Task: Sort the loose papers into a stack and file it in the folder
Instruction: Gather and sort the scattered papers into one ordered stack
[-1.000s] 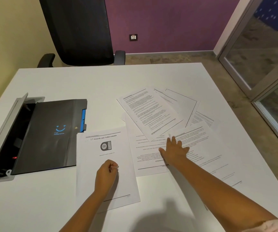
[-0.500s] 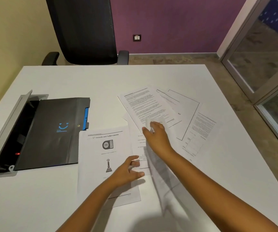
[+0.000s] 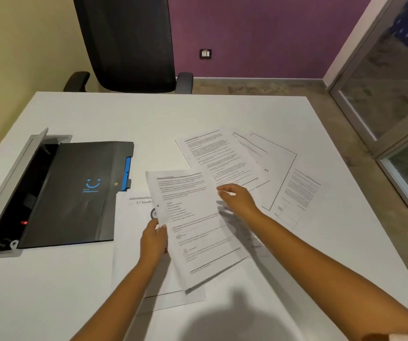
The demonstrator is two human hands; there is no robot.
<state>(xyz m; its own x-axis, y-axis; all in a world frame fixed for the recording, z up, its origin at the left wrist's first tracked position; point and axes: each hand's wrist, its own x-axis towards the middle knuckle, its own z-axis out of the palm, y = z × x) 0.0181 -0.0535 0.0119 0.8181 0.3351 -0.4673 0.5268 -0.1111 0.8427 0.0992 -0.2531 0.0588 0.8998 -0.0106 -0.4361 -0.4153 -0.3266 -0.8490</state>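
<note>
I hold a printed sheet (image 3: 195, 225) above the table, tilted. My left hand (image 3: 154, 239) pinches its left edge and my right hand (image 3: 238, 199) grips its upper right edge. Under it lies a sheet headed "2.7 Awards" (image 3: 131, 232), flat on the white table (image 3: 198, 114). Several loose printed sheets (image 3: 225, 156) fan out to the right, overlapping each other. A black folder (image 3: 75, 193) with a blue smile logo and blue tabs lies shut at the left, its right edge touching the "2.7 Awards" sheet.
A grey cable box (image 3: 8, 193) with its lid raised sits in the table at the far left, partly under the folder. A black office chair (image 3: 126, 43) stands behind the table's far edge. Glass panels (image 3: 394, 94) stand to the right.
My right hand lifted a sheet from the spread and carried it left. My left hand left the "2.7 Awards" sheet and took the lifted sheet's left edge.
</note>
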